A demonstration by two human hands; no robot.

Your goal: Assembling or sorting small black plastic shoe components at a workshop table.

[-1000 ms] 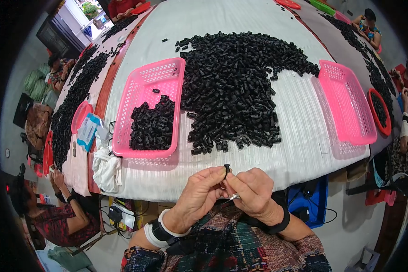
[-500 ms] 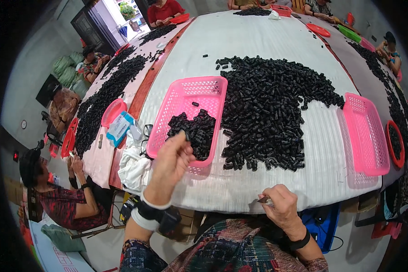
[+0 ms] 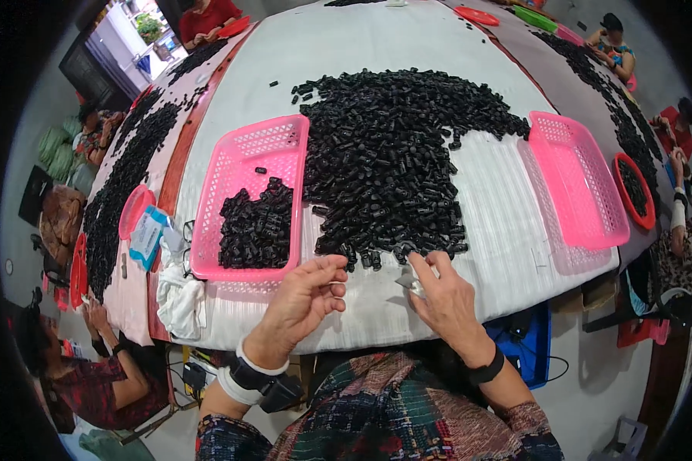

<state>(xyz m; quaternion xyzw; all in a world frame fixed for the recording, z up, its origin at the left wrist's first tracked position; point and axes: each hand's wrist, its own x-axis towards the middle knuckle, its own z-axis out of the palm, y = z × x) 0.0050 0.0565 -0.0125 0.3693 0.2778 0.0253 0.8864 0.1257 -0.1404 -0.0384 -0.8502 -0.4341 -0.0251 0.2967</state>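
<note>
My right hand (image 3: 446, 303) grips a small knife (image 3: 406, 283) with a short, pointed grey blade. Its outstretched fingers touch black pieces at the near edge of a big pile (image 3: 384, 154) of short black plastic cylinders. My left hand (image 3: 304, 300) hovers just left of it, between the pile and a pink basket (image 3: 250, 127). Its fingers are loosely curled and slightly apart, with nothing visible in them. More black cylinders (image 3: 257, 227) lie heaped in the basket's near part.
A second pink basket (image 3: 580, 177) stands at the right, beside a round red basket (image 3: 634, 192). White cloth (image 3: 181, 303) and a blue-white packet (image 3: 148, 238) lie left. Other people sit around the table, with a person (image 3: 100, 376) at near left.
My left hand has come away from above the basket toward the right hand; the dark piece in its fingers is no longer seen. My right hand has moved forward to the pile. The view has shifted right.
</note>
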